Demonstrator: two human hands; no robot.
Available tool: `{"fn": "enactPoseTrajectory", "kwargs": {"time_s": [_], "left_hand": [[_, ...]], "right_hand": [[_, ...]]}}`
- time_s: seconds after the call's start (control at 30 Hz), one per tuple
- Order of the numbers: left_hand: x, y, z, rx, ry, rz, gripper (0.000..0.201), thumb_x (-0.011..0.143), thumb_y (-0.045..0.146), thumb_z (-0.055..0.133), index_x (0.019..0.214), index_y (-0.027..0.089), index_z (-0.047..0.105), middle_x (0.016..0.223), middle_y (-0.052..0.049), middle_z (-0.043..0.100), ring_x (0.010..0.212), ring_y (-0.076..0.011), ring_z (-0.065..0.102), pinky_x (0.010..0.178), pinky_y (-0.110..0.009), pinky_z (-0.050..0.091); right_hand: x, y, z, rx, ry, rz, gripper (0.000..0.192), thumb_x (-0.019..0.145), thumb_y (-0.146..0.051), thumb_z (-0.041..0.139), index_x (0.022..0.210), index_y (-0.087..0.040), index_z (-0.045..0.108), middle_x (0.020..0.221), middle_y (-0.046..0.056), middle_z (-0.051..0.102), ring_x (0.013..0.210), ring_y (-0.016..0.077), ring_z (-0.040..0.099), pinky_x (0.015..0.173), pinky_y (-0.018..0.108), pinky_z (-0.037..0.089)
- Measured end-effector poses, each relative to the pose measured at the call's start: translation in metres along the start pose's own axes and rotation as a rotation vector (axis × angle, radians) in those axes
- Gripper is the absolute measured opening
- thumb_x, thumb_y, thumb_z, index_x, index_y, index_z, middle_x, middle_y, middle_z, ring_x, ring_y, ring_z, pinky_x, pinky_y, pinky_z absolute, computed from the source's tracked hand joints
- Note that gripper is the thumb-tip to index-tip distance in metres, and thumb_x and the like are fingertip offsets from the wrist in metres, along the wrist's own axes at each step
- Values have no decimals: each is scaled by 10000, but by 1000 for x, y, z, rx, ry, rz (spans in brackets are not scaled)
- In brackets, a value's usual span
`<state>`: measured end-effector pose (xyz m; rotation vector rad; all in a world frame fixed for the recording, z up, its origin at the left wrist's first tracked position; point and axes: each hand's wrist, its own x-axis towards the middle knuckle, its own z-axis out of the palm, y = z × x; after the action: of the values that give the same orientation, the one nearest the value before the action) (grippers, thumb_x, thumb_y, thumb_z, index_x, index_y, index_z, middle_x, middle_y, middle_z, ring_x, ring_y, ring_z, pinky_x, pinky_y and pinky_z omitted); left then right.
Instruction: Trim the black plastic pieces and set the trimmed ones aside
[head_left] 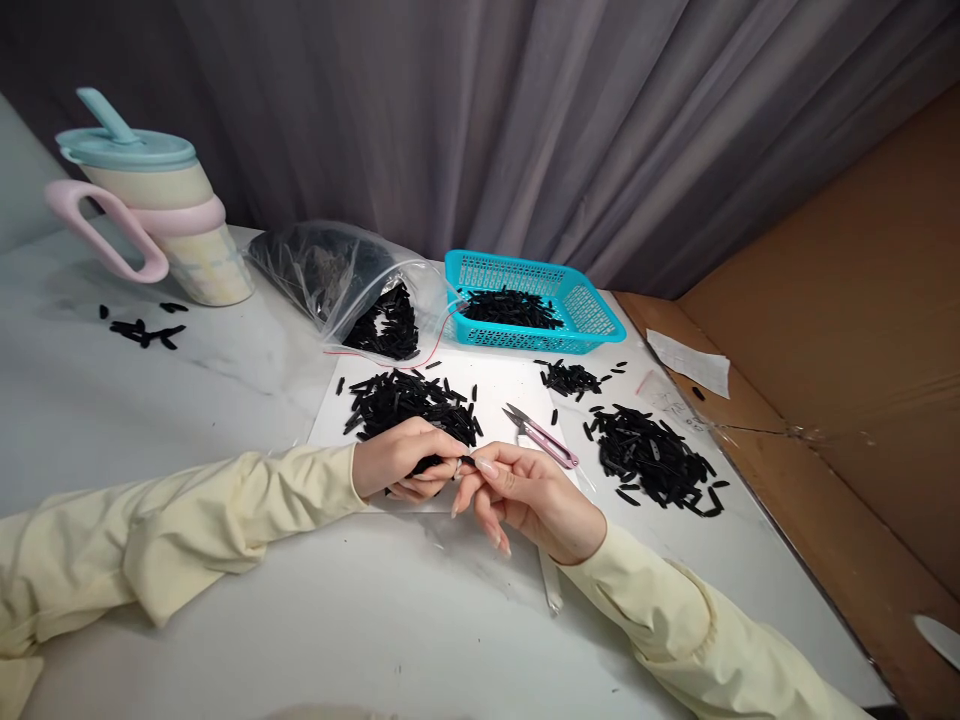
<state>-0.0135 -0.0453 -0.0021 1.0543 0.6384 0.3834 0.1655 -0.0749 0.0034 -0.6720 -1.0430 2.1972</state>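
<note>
My left hand (409, 460) is curled closed around some small black strips, part of which show between its fingers. Thumb and forefinger of my right hand (525, 490) pinch the end of a small black strip (466, 460), right where the two hands meet; its other fingers hang loosely bent. Just beyond the hands, a heap of black strips (409, 400) lies on a white sheet (510, 375). Pink-handled thread snips (544, 437) rest beside my right hand, blades pointing away to the left. What kind of part the strips are, I cannot make out.
A blue basket (585, 335) and an open clear plastic bag (315, 275) hold more black strips at the back. Further piles (652, 455) lie at right. A lidded tumbler (199, 250) stands back left. Cardboard (847, 400) borders the right edge.
</note>
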Motion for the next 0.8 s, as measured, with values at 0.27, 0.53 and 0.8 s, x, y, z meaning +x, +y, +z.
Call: {"fn": "enactPoseTrajectory", "kwargs": {"time_s": [0.27, 0.53, 0.8], "left_hand": [[-2, 1, 1, -10, -4, 16, 371, 757, 301, 451, 430, 171, 333, 320, 61, 270, 277, -28, 172, 292, -162, 143], [-2, 2, 2, 0, 5, 9, 357, 731, 289, 470, 424, 171, 332, 325, 56, 272, 279, -31, 182, 288, -165, 142], [-2, 0, -2, -11, -25, 11, 378, 752, 286, 430, 403, 167, 349, 312, 42, 259, 270, -40, 178, 281, -176, 136]], "right_hand": [[-2, -3, 1, -16, 28, 12, 170, 811, -254, 614, 795, -105, 534, 770, 97, 684, 449, 84, 573, 379, 166, 446], [-2, -3, -1, -31, 17, 10, 184, 790, -262, 635, 797, -103, 544, 797, 113, 691, 460, 96, 588, 386, 178, 453], [-2, -4, -1, -63, 18, 13, 188, 800, -278, 625, 819, -104, 556, 797, 103, 688, 466, 96, 583, 390, 188, 453]]}}
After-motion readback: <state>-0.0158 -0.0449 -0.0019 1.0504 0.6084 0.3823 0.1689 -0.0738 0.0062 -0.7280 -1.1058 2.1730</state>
